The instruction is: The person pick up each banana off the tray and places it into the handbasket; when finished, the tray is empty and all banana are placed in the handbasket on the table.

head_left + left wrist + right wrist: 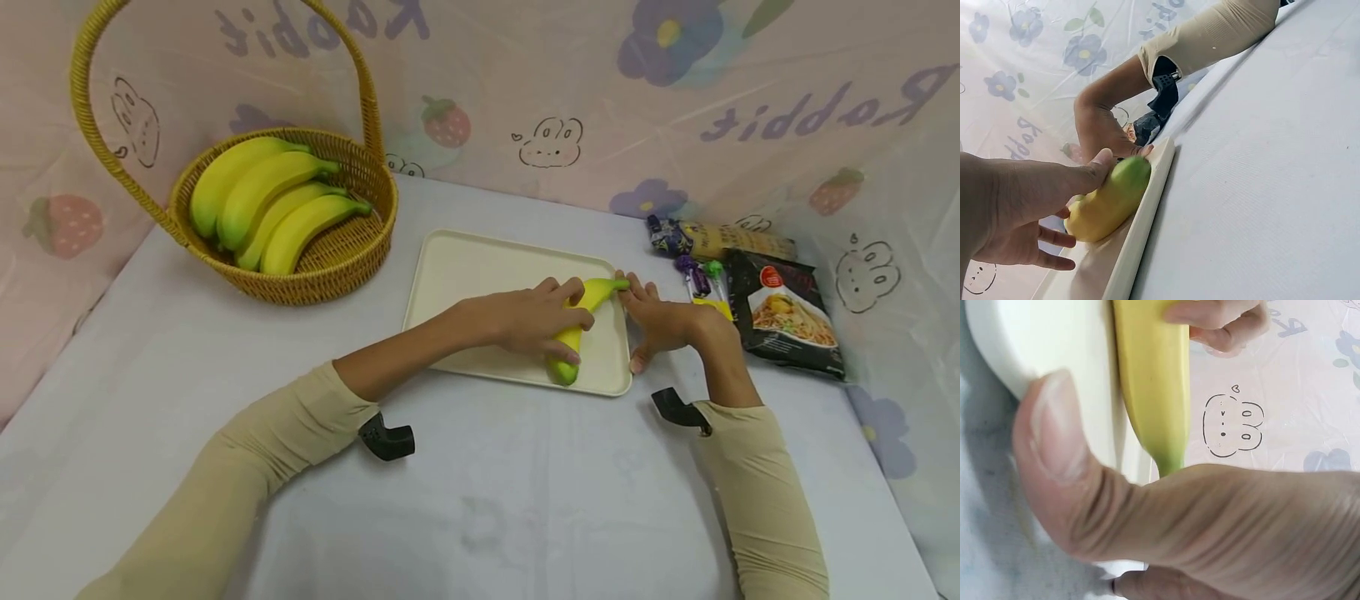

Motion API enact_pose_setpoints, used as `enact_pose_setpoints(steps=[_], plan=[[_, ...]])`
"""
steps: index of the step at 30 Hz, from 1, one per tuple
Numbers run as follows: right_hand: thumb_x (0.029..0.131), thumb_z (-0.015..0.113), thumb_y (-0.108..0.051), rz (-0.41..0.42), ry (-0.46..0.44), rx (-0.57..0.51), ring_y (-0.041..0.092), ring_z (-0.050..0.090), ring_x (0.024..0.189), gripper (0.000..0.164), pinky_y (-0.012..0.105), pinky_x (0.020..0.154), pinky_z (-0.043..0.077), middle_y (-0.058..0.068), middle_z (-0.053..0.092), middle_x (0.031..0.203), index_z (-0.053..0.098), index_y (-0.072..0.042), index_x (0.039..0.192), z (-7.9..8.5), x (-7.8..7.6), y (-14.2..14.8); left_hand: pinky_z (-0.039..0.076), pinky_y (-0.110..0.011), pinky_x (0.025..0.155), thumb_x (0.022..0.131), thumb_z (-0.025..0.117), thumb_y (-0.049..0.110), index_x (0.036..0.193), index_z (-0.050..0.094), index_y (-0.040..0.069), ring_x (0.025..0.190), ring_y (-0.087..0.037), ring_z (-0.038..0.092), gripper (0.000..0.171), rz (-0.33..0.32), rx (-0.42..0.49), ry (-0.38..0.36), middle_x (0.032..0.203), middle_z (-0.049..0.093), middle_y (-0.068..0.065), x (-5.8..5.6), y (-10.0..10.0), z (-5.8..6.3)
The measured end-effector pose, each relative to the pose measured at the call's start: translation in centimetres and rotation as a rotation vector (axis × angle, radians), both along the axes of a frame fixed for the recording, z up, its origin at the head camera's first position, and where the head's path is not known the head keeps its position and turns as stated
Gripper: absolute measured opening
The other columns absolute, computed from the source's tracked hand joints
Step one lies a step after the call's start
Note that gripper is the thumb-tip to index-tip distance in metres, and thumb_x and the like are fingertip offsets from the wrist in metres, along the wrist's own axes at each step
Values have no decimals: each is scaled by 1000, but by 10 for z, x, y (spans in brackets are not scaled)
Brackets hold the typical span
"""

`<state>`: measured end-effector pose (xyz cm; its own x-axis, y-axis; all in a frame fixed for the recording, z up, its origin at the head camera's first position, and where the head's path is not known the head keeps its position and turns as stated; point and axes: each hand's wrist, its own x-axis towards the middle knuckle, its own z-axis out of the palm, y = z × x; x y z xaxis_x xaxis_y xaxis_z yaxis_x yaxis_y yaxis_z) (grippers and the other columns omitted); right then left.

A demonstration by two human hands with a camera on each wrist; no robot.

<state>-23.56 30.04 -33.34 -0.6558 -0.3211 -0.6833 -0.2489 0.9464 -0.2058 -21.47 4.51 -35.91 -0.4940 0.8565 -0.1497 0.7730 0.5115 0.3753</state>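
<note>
A yellow banana point(572, 340) with a green tip lies slantwise on the right part of a cream rectangular tray point(487, 258). My left hand point(532, 318) holds the banana from above, its thumb point(1100, 167) on the near end and its fingers bent over the far side. In the right wrist view a fingertip of that hand presses the banana's yellow skin point(1154, 381). My right hand point(663, 323) is at the tray's right edge, fingers extended by the banana's stem and thumb near the front corner. Nothing is gripped in it.
At the back left stands a wicker basket point(300, 287) with a tall handle, holding several bananas point(258, 196). Right of my right hand lie a black noodle packet point(787, 312), purple and green lollipops point(699, 279) and a long tan packet point(735, 240). A printed curtain point(487, 83) closes off the back.
</note>
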Motion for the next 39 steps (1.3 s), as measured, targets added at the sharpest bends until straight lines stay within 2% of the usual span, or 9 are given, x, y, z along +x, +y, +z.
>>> enact_pose_setpoints(steps=[4, 7, 11, 15, 18, 20, 25, 31, 39], plan=[[71, 92, -34, -1, 3, 9, 61, -17, 153, 147, 77, 121, 5, 30, -29, 167, -17, 4, 162, 0, 1, -1, 53, -32, 88, 103, 54, 58, 139, 57, 23, 118, -24, 43, 50, 82, 4, -15, 146, 31, -3, -1, -2, 2], [70, 92, -34, -10, 5, 12, 60, -17, 153, 150, 77, 121, 7, 30, -28, 167, -22, 1, 161, 1, 1, -2, 52, -30, 83, 103, 59, 52, 127, 61, 19, 108, -24, 47, 41, 149, 35, -33, 137, 35, -4, -1, -3, 5], [70, 91, -36, -25, 2, 10, 59, -17, 154, 154, 80, 119, 8, 29, -29, 168, -29, -3, 160, 1, 2, -1, 45, -24, 75, 103, 68, 32, 110, 61, 13, 93, -22, 47, 21, 218, 105, -46, 122, 41, -6, -1, -7, 6], [69, 91, -38, -31, 2, 5, 58, -17, 155, 155, 80, 119, 7, 28, -29, 168, -30, -5, 160, 0, 2, 0, 34, -22, 66, 103, 60, 7, 103, 54, 10, 80, -17, 40, 7, 271, 130, -71, 106, 42, -6, -4, -11, 7], [69, 91, -38, -34, 0, -6, 58, -18, 155, 155, 80, 119, 6, 29, -29, 168, -29, -4, 160, 0, 3, 0, 34, -23, 66, 99, 56, 0, 109, 50, 11, 82, -18, 42, 16, 305, 122, -90, 100, 45, -5, -8, -14, 10], [69, 92, -38, -31, -3, -7, 58, -18, 154, 155, 79, 120, 6, 29, -29, 168, -29, -4, 160, 0, 3, 0, 39, -25, 69, 96, 59, 0, 118, 48, 13, 89, -19, 45, 27, 321, 127, -94, 102, 49, -5, -10, -16, 14], [69, 91, -38, -40, -10, -7, 58, -20, 154, 155, 80, 120, 5, 28, -30, 167, -30, -4, 160, 0, 2, 0, 48, -31, 81, 94, 68, 5, 136, 46, 15, 102, -24, 54, 48, 348, 174, -69, 112, 58, -7, -12, -24, 27], [68, 92, -38, -47, -17, -12, 57, -20, 154, 156, 80, 120, 3, 28, -30, 168, -29, -4, 160, 0, 2, 0, 51, -35, 88, 92, 67, 3, 148, 46, 17, 111, -27, 51, 61, 390, 157, -52, 128, 54, -11, -9, -33, 41], [68, 92, -38, -42, 2, -3, 57, -18, 155, 156, 78, 121, 4, 28, -28, 168, -28, -4, 160, 1, 3, -2, 50, -32, 87, 87, 73, 12, 136, 60, 11, 111, -27, 47, 51, 399, 137, -6, 129, 51, -10, -8, -39, 52]])
